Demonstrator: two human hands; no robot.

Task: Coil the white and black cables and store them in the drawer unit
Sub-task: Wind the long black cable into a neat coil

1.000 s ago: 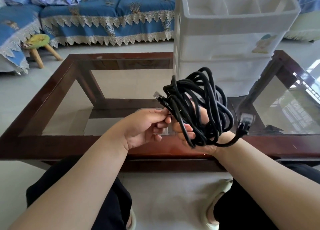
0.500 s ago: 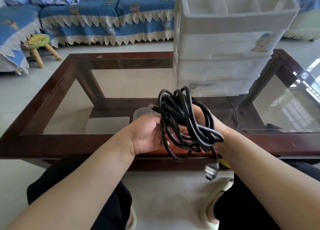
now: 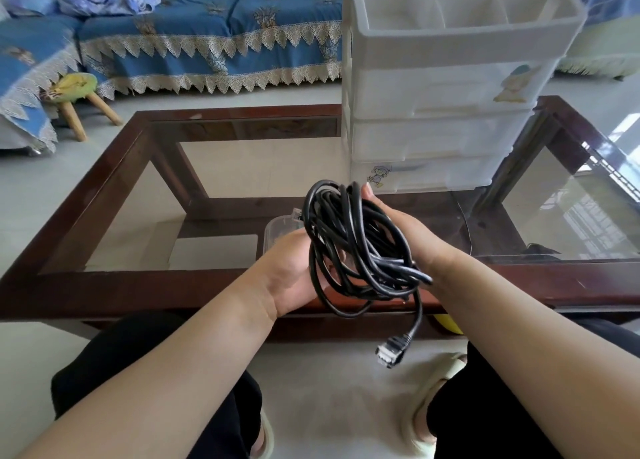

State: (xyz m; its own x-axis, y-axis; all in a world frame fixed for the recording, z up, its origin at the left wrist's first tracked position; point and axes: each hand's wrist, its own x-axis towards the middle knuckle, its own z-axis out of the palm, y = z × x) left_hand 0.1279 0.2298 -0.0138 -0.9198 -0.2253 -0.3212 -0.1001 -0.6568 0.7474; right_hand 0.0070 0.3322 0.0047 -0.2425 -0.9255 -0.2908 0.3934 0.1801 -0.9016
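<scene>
The black cable is wound into a loose coil and held upright between my two hands, just above the near edge of the table. My left hand grips the coil's left side from below. My right hand holds the right side, with a fingertip showing at the top of the loops. One end with a clear plug dangles below the coil over the floor. The white plastic drawer unit stands on the table behind the coil, its drawers closed and its top tray open. No white cable is visible.
A glass-topped table with a dark wooden frame stretches in front of me. Under the glass, a clear plastic box sits just behind my left hand. A small stool and a blue sofa stand beyond.
The coil has come down from in front of the drawer unit and turned upright between both hands. The plug end swung from the right side to hang below.
</scene>
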